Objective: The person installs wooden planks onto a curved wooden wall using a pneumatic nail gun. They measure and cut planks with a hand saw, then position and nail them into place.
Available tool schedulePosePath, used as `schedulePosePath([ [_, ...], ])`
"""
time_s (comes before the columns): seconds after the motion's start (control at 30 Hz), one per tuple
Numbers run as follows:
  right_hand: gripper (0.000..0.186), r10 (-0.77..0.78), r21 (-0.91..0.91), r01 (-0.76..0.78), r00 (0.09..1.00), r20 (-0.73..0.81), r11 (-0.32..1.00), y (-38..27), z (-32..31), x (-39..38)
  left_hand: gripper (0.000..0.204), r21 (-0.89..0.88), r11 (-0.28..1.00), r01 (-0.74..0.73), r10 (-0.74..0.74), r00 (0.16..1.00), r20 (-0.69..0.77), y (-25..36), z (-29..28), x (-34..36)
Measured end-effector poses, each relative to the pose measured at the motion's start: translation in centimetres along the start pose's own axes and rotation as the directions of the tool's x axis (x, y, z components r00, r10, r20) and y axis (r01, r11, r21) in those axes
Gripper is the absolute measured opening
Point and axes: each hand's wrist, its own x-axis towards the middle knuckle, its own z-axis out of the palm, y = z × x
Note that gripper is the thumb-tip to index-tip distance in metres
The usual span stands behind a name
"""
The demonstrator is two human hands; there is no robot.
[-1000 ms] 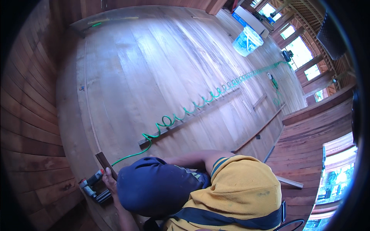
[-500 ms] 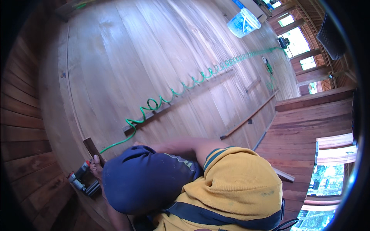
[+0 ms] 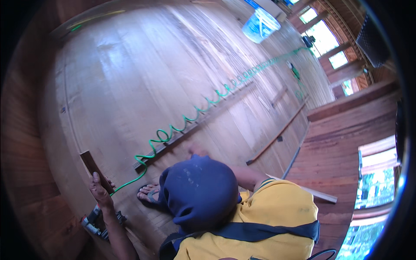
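Note:
My left hand (image 3: 101,190) is closed round a short brown wooden board (image 3: 92,167), thumb on the near side and fingertips showing past its far edge. Beside and partly behind that forearm is a nail gun (image 3: 96,223) with a grey-and-black body. A thin green air hose (image 3: 138,177) runs from behind the hand toward a long coil. My right hand (image 3: 197,150) is a blur just beyond my knee in dark blue cloth, over the floor near a long wooden strip (image 3: 186,132); its fingers cannot be made out.
The coiled hose stretches over the plank floor (image 3: 108,86) to the far right. A clear bluish bucket (image 3: 261,26) stands at the back. Another wooden strip (image 3: 277,134) lies on the right, near a plank wall (image 3: 338,143). My sandalled foot (image 3: 148,193) is beside the hose.
My left hand has moved up from beside the nail gun and now grips the board. My knee has shifted right, uncovering my foot. My right hand has come out farther beyond the knee.

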Motion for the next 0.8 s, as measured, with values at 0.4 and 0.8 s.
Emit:
schedulePosePath([
  [0.4, 0.080, 0.162, -0.103, -0.152, 0.982, 0.097, 0.983, 9.2, 3.1, 1.7, 0.040, -0.001, 0.998, -0.068, 0.067, 0.975, 0.212, -4.3, 20.6, 6.9],
  [0.8, 0.059, 0.144, -0.387, -0.087, 0.982, 0.120, 0.918, 10.1, 5.2, 1.1, 0.055, 0.582, 0.781, -0.225, 0.188, 0.974, 0.125, -12.5, 31.9, 17.0],
])
